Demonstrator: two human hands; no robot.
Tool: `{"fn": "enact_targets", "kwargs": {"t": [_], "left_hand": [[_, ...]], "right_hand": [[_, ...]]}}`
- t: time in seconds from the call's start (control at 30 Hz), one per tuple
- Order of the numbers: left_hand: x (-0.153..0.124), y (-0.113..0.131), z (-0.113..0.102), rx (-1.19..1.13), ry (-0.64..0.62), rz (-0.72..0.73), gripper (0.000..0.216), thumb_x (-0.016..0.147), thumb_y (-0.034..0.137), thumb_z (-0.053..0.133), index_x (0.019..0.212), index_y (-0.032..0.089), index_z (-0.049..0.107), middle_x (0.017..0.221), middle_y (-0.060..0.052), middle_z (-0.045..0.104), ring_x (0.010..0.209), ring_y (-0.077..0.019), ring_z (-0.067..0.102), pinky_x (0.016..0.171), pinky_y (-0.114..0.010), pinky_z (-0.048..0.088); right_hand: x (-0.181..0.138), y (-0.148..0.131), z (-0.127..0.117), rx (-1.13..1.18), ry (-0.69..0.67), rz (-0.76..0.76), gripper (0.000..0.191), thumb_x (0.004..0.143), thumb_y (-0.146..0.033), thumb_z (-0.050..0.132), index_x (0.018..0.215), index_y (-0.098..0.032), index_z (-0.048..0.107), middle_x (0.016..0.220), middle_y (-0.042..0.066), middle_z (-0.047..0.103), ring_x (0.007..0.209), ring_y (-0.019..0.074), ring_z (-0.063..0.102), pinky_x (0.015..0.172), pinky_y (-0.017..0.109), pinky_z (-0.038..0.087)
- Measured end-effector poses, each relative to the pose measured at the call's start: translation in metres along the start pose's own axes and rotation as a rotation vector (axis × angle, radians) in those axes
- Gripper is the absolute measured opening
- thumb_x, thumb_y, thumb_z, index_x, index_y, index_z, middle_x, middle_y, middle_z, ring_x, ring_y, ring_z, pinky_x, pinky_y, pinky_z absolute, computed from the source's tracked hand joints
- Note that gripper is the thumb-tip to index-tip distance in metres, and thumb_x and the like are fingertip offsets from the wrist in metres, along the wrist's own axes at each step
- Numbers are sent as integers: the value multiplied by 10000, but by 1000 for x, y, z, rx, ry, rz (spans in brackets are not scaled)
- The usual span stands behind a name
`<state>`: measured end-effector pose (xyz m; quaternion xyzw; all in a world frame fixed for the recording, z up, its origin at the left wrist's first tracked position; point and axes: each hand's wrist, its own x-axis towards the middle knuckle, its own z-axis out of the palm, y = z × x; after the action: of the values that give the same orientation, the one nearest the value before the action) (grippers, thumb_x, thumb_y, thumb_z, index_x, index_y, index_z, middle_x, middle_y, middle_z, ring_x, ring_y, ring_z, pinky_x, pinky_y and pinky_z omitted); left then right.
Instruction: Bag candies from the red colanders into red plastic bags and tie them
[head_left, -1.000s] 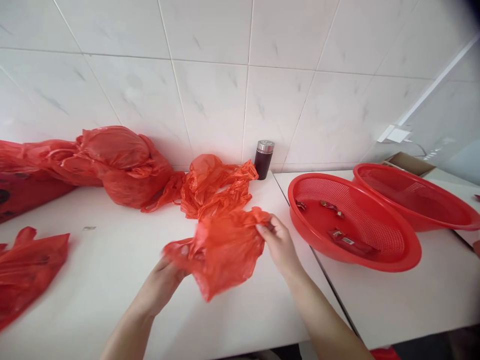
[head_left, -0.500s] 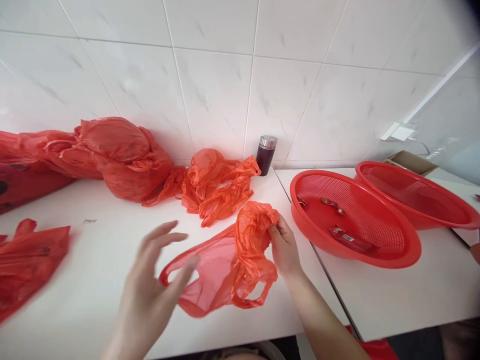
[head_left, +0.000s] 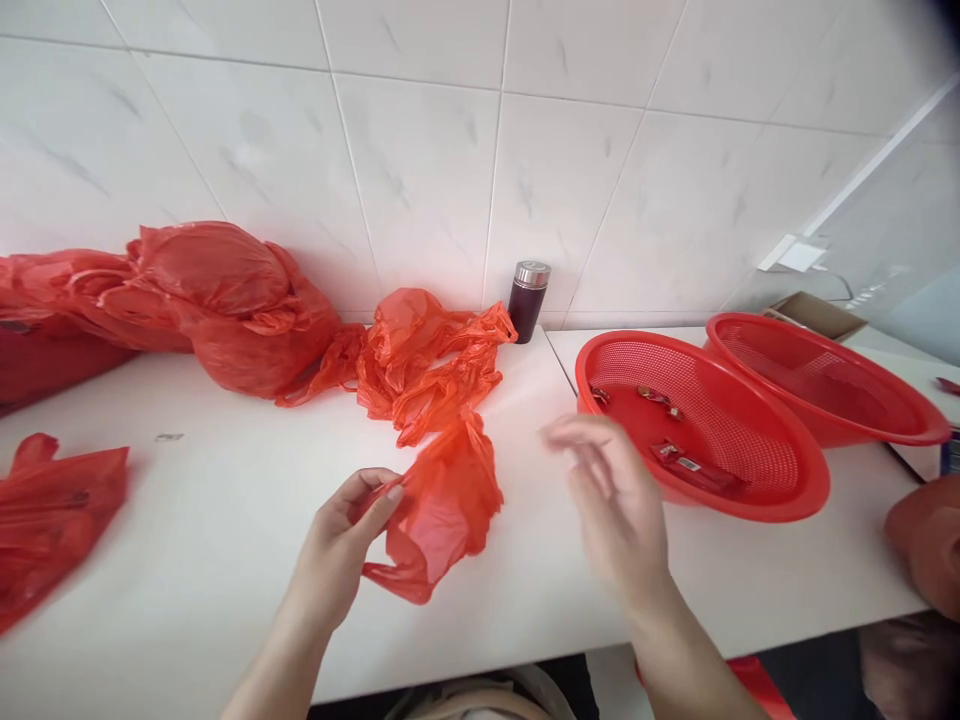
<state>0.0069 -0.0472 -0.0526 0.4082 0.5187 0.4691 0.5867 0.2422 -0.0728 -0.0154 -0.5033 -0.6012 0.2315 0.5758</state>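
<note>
My left hand (head_left: 346, 540) pinches the left edge of a thin red plastic bag (head_left: 448, 495) over the white table. The bag hangs crumpled, its lower left corner drooping below my fingers. My right hand (head_left: 619, 505), blurred by motion, is apart from the bag with nothing visible in it, fingers spread and bent, close to the front left of a red plastic basket (head_left: 697, 350). Inside that basket lie a few small wrapped pieces and a red packet (head_left: 694, 470). More crumpled red bags (head_left: 427, 365) lie just behind the held one.
Full red bags (head_left: 240, 310) line the wall at the left; another red bag (head_left: 64, 520) lies nearer. A dark flask (head_left: 528, 302) stands by the wall. A second red basket (head_left: 832, 375) and a cardboard box (head_left: 817, 316) are at the right. Part of another person (head_left: 926, 540) shows at the right edge.
My left hand has closed on the bag's edge. My right hand has let go of the bag and moved right, toward the basket. The bag has shifted slightly left.
</note>
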Motion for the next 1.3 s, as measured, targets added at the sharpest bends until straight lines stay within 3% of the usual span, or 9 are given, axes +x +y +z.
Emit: {"fn": "enact_targets", "kwargs": {"t": [0.1, 0.3, 0.53, 0.67, 0.8, 0.93, 1.03, 1.17, 1.3], "left_hand": [[-8, 6, 15, -108, -111, -44, 284, 740, 410, 748, 873, 212, 595, 686, 35, 597, 570, -89, 548, 531, -181, 439], [-21, 9, -3, -268, -125, -233, 310, 707, 432, 749, 906, 265, 578, 706, 26, 609, 550, -114, 579, 488, -201, 475], [-9, 6, -82, 91, 150, 43, 278, 553, 421, 838, 684, 265, 649, 873, 8, 602, 790, -175, 584, 572, -193, 518], [2, -2, -72, 787, 149, 348, 236, 751, 440, 646, 908, 317, 771, 1075, -50, 567, 905, -241, 570, 728, -286, 513], [12, -11, -48, 1091, 256, 503, 555, 831, 369, 487, 1384, 335, 497, 1394, -109, 398, 1066, -341, 548, 870, -482, 491], [9, -15, -31, 1071, 99, 278, 805, 808, 346, 524, 1523, 371, 155, 1433, -142, 378, 1025, -352, 606, 856, -554, 495], [1, -11, -22, 879, -3, 183, 918, 772, 346, 592, 1526, 400, 71, 1481, -106, 390, 1214, -381, 528, 1004, -579, 398], [-7, -5, -22, 688, -87, 211, 866, 695, 355, 704, 1472, 410, 326, 1524, -20, 389, 1408, -346, 318, 1152, -529, 201], [-12, -8, -31, 627, -150, 190, 781, 610, 400, 777, 1351, 405, 530, 1459, 1, 494, 1398, -339, 347, 1168, -496, 172]], "right_hand": [[-6, -15, 27, -227, -462, -166, 220, 898, -153, 431, 974, -246, 615, 880, 27, 652, 808, 165, 606, 737, 292, 480], [4, 48, 51, -781, -769, -271, 351, 822, -294, 637, 1161, -200, 617, 1074, 102, 667, 998, 273, 589, 849, 391, 419], [19, 43, -14, -1063, -750, -43, 511, 783, -309, 704, 1273, -247, 573, 1033, 99, 720, 905, 294, 657, 843, 426, 404], [23, 23, -32, -1052, -829, 31, 530, 835, -530, 604, 1295, -267, 590, 949, 105, 738, 849, 322, 669, 732, 396, 441], [13, 23, -30, -1117, -751, 35, 469, 986, -439, 321, 1344, -252, 560, 735, 102, 719, 670, 280, 670, 603, 346, 423], [1, 32, -29, -1129, -715, 63, 679, 801, -334, 654, 1437, -226, 443, 690, 79, 706, 658, 276, 666, 611, 333, 443], [3, 24, -49, -858, -845, 158, 805, 693, -288, 745, 1433, -342, 433, 923, 63, 743, 809, 279, 685, 690, 345, 489], [15, 9, -112, -522, -749, 210, 490, 844, -426, 601, 1330, -417, 538, 1291, 14, 624, 1138, 264, 607, 886, 379, 490], [13, 24, -168, -937, -465, 272, 561, 762, -423, 679, 1300, -296, 583, 1261, 104, 631, 1110, 332, 612, 845, 436, 488]]}}
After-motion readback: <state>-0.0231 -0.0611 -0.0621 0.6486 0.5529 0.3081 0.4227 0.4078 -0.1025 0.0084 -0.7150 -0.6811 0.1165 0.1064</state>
